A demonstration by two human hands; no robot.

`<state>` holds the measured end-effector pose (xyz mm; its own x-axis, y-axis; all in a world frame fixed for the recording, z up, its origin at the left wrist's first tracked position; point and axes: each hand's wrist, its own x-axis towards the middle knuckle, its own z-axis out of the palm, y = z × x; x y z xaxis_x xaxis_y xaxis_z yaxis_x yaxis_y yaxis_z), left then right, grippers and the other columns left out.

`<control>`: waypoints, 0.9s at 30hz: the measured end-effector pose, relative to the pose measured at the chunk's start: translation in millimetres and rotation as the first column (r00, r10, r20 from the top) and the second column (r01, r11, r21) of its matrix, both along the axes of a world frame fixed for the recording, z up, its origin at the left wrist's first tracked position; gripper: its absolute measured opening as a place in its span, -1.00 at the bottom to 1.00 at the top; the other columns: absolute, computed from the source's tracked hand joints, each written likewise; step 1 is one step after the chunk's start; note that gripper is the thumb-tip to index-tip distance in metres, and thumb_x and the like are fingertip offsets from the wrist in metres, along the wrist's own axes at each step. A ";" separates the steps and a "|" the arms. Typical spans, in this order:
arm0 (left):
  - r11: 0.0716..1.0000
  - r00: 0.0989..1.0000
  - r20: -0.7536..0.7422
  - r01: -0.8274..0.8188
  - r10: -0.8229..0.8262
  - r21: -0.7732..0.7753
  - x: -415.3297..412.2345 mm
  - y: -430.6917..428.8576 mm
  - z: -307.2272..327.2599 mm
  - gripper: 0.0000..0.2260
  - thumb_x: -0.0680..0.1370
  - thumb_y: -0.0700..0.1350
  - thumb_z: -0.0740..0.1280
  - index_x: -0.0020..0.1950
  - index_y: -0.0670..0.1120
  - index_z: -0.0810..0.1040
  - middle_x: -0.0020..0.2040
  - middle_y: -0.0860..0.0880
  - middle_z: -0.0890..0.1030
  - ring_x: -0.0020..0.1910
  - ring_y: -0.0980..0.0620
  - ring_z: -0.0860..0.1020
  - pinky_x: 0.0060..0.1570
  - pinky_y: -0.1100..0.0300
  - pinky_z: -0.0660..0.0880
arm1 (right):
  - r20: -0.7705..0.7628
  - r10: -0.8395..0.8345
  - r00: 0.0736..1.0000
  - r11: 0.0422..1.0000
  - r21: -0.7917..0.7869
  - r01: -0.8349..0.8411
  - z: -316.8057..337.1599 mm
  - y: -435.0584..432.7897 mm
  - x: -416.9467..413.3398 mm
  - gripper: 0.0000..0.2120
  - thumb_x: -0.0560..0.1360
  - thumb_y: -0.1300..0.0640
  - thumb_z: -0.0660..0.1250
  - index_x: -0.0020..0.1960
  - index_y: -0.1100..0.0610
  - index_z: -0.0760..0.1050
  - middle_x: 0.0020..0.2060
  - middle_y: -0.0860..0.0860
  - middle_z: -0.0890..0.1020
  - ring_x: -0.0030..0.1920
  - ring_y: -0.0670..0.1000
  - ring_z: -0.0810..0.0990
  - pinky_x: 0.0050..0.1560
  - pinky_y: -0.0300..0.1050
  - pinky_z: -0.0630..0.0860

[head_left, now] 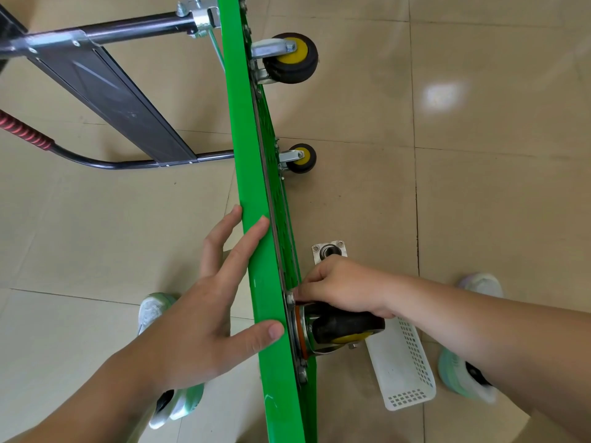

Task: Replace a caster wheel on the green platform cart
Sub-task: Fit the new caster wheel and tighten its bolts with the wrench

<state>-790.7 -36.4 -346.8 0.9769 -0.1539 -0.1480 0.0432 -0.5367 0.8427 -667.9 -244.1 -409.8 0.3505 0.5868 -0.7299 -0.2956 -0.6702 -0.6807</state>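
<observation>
Closest to me, my left grip, a bare hand, lies flat on the top edge of the green platform cart. Its fingers are straight and spread, so this grip is open. The thumb presses on the green edge, just beside the metal plate of the caster wheel. The cart stands up on its side on the tile floor, and its wheels stick out to the right.

My right grip rests on top of that caster wheel. The wheel has a black tyre and a yellow middle, and it sits against the underside of the cart at the near end. The fingers of this grip are curled and pinch at the top corner of the wheel's plate. I cannot tell what small part is between the fingertips.

Under my arms I see a left shoe on one side of the cart and a right shoe on the other. A white plastic basket lies on the floor, between the caster wheel and the right shoe.

A bit further off, a loose metal plate lies flat on the floor, partly hidden behind my right grip.

Further along the cart is a middle caster, and past it a far caster, both black and yellow. The black handle sticks out to the left, with a grey panel and a red ribbed sleeve
</observation>
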 end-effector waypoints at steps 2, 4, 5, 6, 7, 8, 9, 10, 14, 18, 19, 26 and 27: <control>1.000 1.000 -0.009 -0.003 0.003 0.016 -0.6 0.4 0.5 -0.09 0.46 0.48 0.37 0.67 0.35 -0.06 0.68 0.19 -0.22 0.37 0.37 0.44 0.32 0.22 0.51 | 0.015 0.005 1.000 1.000 -0.008 -0.005 -0.5 0.4 -1.9 -0.60 0.49 -0.25 0.40 -0.10 0.10 0.70 -0.20 0.10 0.74 -0.21 0.03 0.71 -0.08 -0.04 0.62; 1.000 1.000 -0.002 -0.002 0.002 0.011 -0.9 0.8 -0.1 -0.09 0.47 0.47 0.37 0.67 0.35 -0.07 0.68 0.19 -0.23 0.41 0.46 0.36 0.35 0.24 0.48 | 0.005 -0.007 1.000 1.000 -0.015 0.007 -1.0 0.5 -3.0 -0.54 0.47 -0.30 0.38 -0.08 0.11 0.70 -0.19 0.09 0.74 -0.15 0.06 0.72 -0.01 -0.02 0.63; 1.000 1.000 0.002 -0.001 0.001 0.007 -0.8 0.9 -0.5 -0.09 0.47 0.47 0.37 0.67 0.35 -0.07 0.68 0.18 -0.23 0.44 0.49 0.30 0.36 0.25 0.47 | -0.005 -0.006 1.000 1.000 -0.016 0.006 -1.1 0.4 -3.1 -0.51 0.45 -0.33 0.38 -0.06 0.10 0.70 -0.17 0.08 0.74 -0.12 0.08 0.73 0.05 0.01 0.63; 1.000 1.000 0.005 0.000 0.000 0.003 -0.8 0.9 -0.6 -0.09 0.47 0.47 0.37 0.67 0.35 -0.07 0.68 0.18 -0.23 0.47 0.49 0.26 0.37 0.26 0.46 | -0.013 -0.002 1.000 1.000 -0.011 0.002 -0.9 0.3 -3.1 -0.51 0.43 -0.34 0.38 -0.04 0.09 0.70 -0.15 0.07 0.74 -0.09 0.09 0.73 0.11 0.05 0.64; 1.000 1.000 0.007 0.002 -0.002 -0.002 -0.9 0.7 -0.7 -0.09 0.47 0.47 0.37 0.67 0.34 -0.07 0.68 0.18 -0.23 0.50 0.46 0.23 0.37 0.26 0.45 | -0.021 -0.003 1.000 1.000 -0.001 0.003 -0.6 0.5 -3.1 -0.52 0.40 -0.34 0.40 -0.02 0.07 0.70 -0.13 0.06 0.75 -0.06 0.09 0.73 0.15 0.09 0.63; 1.000 1.000 0.009 0.005 -0.005 -0.006 -1.1 0.7 -0.8 -0.09 0.48 0.46 0.36 0.67 0.34 -0.07 0.68 0.18 -0.23 0.52 0.43 0.22 0.38 0.27 0.44 | -0.032 -0.014 0.999 1.000 0.010 0.015 -0.3 0.7 -3.1 -0.53 0.37 -0.32 0.42 -0.01 0.06 0.70 -0.11 0.06 0.75 -0.04 0.10 0.72 0.17 0.12 0.62; 1.000 1.000 0.009 0.007 -0.007 -0.007 -1.0 0.5 -0.7 -0.09 0.48 0.46 0.36 0.68 0.34 -0.07 0.68 0.18 -0.22 0.50 0.43 0.25 0.37 0.26 0.44 | -0.047 -0.037 0.998 0.999 0.021 0.038 -0.4 0.8 -2.9 -0.54 0.33 -0.29 0.44 0.00 0.05 0.70 -0.09 0.06 0.75 -0.01 0.11 0.72 0.19 0.14 0.61; 1.000 1.000 0.005 0.006 -0.006 -0.006 -0.9 0.4 -0.3 -0.09 0.48 0.46 0.36 0.68 0.34 -0.07 0.68 0.18 -0.22 0.44 0.41 0.33 0.36 0.24 0.46 | -0.066 -0.066 0.996 0.997 0.031 0.068 -0.7 0.7 -2.3 -0.56 0.29 -0.26 0.47 0.00 0.03 0.70 -0.06 0.06 0.74 0.01 0.12 0.71 0.20 0.15 0.61; 1.000 1.000 0.006 0.004 -0.004 0.001 -1.2 0.5 -0.6 -0.09 0.48 0.46 0.37 0.68 0.33 -0.07 0.68 0.17 -0.22 0.40 0.46 0.35 0.36 0.28 0.44 | -0.059 -0.074 0.996 0.996 0.055 0.077 -3.7 -1.3 -1.3 -0.71 0.26 -0.13 0.52 -0.08 -0.01 0.70 -0.10 0.05 0.74 -0.03 0.10 0.71 0.10 0.04 0.65; 1.000 1.000 0.010 0.003 -0.003 -0.005 -0.6 0.1 -1.7 -0.10 0.49 0.45 0.36 0.68 0.31 -0.07 0.68 0.17 -0.22 0.50 0.35 0.30 0.39 0.36 0.38 | 0.002 -0.006 1.000 0.999 0.032 0.006 -2.5 -0.8 -2.2 -0.69 0.42 -0.20 0.45 -0.04 0.02 0.71 -0.16 0.01 0.75 -0.12 0.03 0.72 0.01 -0.02 0.65; 1.000 1.000 0.015 0.007 -0.007 -0.011 -0.5 -0.1 -2.1 -0.10 0.50 0.45 0.36 0.69 0.31 -0.07 0.68 0.17 -0.22 0.54 0.37 0.23 0.39 0.39 0.36 | 0.010 0.017 1.000 1.000 0.023 -0.017 -1.7 -0.5 -2.2 -0.67 0.45 -0.22 0.42 -0.03 0.02 0.71 -0.17 0.01 0.75 -0.11 0.04 0.73 0.02 -0.01 0.64; 1.000 1.000 0.024 -0.006 0.006 0.001 -2.7 0.6 -2.8 -0.10 0.49 0.47 0.35 0.68 0.32 -0.06 0.69 0.18 -0.22 0.48 0.52 0.21 0.37 0.25 0.47 | 0.008 0.002 1.000 0.999 0.043 -0.003 -1.7 -1.5 -2.1 -0.71 0.39 -0.19 0.46 0.00 -0.03 0.66 -0.06 -0.01 0.73 0.01 0.04 0.69 0.17 0.07 0.61; 1.000 1.000 0.022 -0.009 0.009 0.000 -2.9 0.3 -2.4 -0.10 0.48 0.47 0.35 0.68 0.33 -0.06 0.69 0.19 -0.22 0.44 0.55 0.22 0.36 0.23 0.48 | 0.012 -0.010 1.000 0.999 0.047 0.009 -1.6 -1.9 -2.1 -0.72 0.36 -0.18 0.47 -0.03 -0.04 0.66 -0.07 -0.02 0.73 0.00 0.03 0.69 0.16 0.04 0.61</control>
<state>-793.7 -36.1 -349.3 0.9813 -0.1447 -0.1269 0.0299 -0.5365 0.8433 -670.0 -246.0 -411.4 0.3650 0.6171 -0.6971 -0.2932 -0.6344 -0.7152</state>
